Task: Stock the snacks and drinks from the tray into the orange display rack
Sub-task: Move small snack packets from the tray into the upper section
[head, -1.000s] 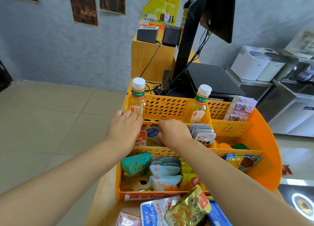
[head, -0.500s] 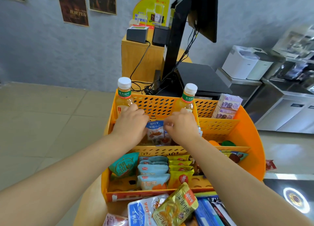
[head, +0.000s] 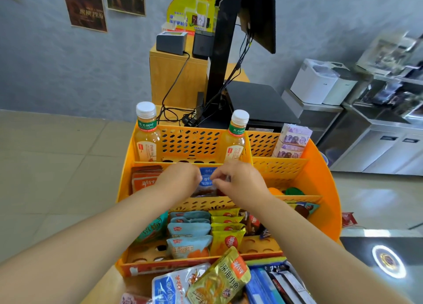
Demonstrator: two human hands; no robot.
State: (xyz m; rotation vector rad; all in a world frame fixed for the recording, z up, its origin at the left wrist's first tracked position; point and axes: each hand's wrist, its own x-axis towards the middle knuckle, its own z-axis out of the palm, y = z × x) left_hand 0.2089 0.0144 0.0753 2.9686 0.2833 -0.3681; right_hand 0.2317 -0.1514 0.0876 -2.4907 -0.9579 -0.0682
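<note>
While the orange display rack is already partly filled, stocking is judged about midway.

Back tier: two tea bottles are stood at its left and right ends, with purple packs at the far right.

Middle tier: blue fish-snack packets are pinched upright between the left hand and right hand, both with fingers curled on them; orange packets are lodged at the left edge.

Front tier: blue and yellow pouches are ranked in rows.

Outstanding: a gold fish-snack pouch and further packets are left at the rack's near edge; the tray itself cannot be made out.
</note>
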